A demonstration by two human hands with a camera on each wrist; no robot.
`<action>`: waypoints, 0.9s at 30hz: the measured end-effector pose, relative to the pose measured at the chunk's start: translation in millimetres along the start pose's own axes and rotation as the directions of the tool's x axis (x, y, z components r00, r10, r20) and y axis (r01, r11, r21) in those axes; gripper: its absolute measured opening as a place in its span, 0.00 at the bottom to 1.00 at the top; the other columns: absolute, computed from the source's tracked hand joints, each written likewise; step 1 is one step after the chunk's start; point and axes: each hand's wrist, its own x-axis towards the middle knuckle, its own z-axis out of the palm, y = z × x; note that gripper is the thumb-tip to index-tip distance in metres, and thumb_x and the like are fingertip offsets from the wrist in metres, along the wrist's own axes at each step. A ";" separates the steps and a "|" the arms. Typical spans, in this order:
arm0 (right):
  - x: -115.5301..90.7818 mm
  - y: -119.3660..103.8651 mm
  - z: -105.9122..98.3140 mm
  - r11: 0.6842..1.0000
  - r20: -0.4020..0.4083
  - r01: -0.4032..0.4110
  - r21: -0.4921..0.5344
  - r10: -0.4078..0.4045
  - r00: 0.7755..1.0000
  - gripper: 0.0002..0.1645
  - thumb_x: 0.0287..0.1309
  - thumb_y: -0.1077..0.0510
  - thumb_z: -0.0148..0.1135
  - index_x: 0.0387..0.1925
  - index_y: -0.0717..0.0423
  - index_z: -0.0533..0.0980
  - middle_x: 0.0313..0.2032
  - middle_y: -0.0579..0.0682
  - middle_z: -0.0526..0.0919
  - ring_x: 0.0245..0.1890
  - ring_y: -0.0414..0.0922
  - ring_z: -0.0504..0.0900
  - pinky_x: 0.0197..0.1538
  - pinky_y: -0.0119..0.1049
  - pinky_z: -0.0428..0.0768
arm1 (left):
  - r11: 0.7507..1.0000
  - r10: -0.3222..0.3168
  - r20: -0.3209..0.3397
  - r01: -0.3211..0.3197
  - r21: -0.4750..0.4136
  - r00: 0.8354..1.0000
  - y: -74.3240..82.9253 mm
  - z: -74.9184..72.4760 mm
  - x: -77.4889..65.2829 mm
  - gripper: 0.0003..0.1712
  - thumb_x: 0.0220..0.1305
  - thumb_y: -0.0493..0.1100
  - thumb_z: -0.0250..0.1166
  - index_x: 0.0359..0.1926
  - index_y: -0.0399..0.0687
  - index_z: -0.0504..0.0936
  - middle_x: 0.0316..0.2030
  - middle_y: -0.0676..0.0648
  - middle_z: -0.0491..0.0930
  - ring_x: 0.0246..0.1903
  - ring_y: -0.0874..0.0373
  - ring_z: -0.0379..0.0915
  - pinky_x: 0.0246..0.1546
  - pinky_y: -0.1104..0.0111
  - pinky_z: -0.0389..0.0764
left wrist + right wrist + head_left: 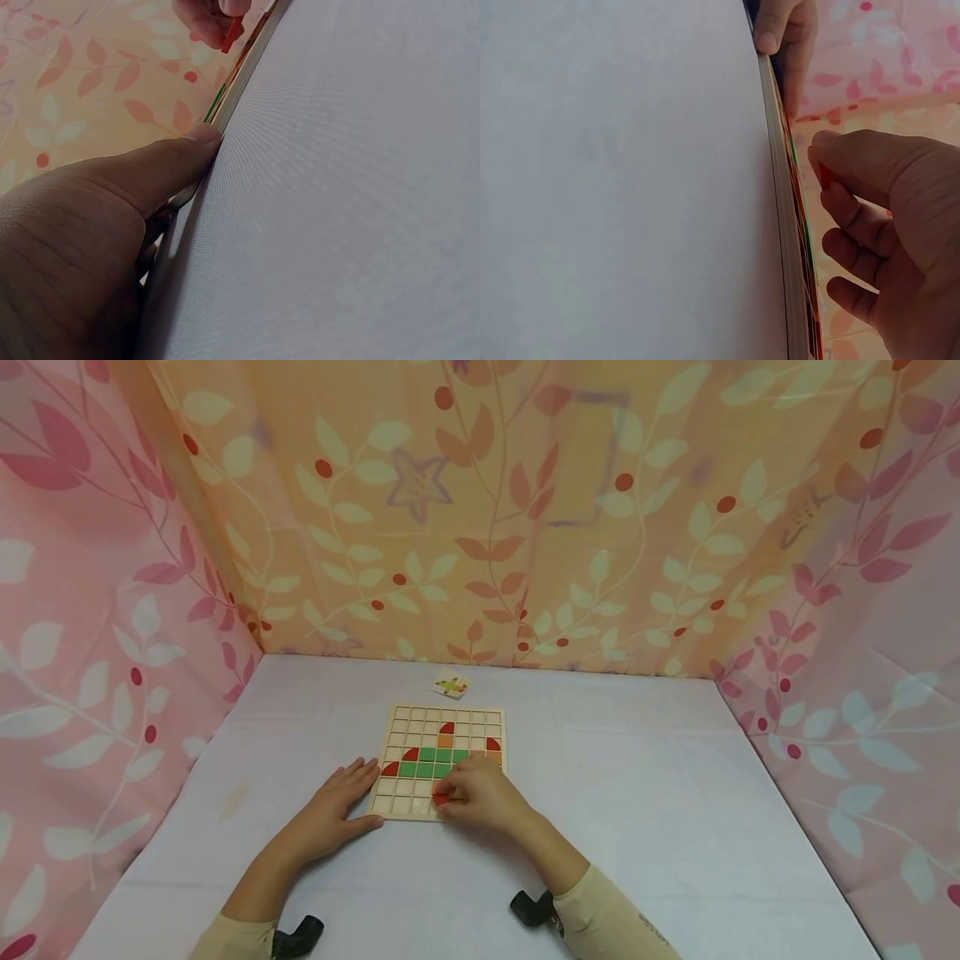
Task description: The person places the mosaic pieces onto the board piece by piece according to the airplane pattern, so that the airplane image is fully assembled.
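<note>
A wooden grid board (397,807) lies on the white table, with green square tiles (426,770) in its middle rows. Quarter-round red tiles (411,754) and an orange tile (445,741) sit in other cells. My left hand (330,810) rests at the board's left side, fingers extended and thumb by the near corner. Over the board's near right part, my right hand (487,797) pinches a small red tile (825,176) between thumb and index finger. The left wrist view shows that red tile (233,34) just above the board's surface. The right hand hides several cells.
Beyond the board's far edge lies a small card (451,685) with a coloured pattern. Patterned curtains (495,510) enclose the table (637,793) at the back and both sides. Black wrist devices (531,908) sit at both sleeves.
</note>
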 end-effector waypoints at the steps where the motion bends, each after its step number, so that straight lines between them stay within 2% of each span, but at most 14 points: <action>1: 0.1 0.0 0.8 1.000 -0.003 0.007 -0.007 -0.007 1.000 0.09 0.52 0.52 0.75 0.38 0.43 0.89 0.32 0.36 0.85 0.38 0.36 0.76 0.50 0.33 0.71 | 1.000 0.000 0.000 0.000 0.001 1.000 -0.1 0.1 0.1 0.50 0.61 0.58 0.73 0.77 0.42 0.64 0.79 0.45 0.58 0.79 0.41 0.46 0.78 0.43 0.48; 9: -0.1 -1.4 6.4 0.998 0.022 -0.013 -0.060 0.014 1.000 0.08 0.53 0.48 0.76 0.37 0.38 0.87 0.31 0.31 0.83 0.39 0.35 0.74 0.48 0.33 0.73 | 1.000 -0.002 0.001 0.002 0.005 1.000 0.5 -0.1 0.4 0.50 0.61 0.58 0.73 0.77 0.41 0.64 0.79 0.44 0.58 0.79 0.41 0.46 0.78 0.42 0.48; 27: -0.9 -3.1 9.0 0.994 0.047 -0.063 -0.088 0.067 0.997 0.10 0.55 0.47 0.76 0.40 0.38 0.88 0.31 0.31 0.80 0.40 0.36 0.74 0.50 0.35 0.73 | 1.000 -0.012 0.001 0.012 0.007 1.000 -0.5 0.7 1.1 0.51 0.61 0.59 0.73 0.77 0.43 0.63 0.79 0.46 0.58 0.80 0.42 0.46 0.79 0.46 0.47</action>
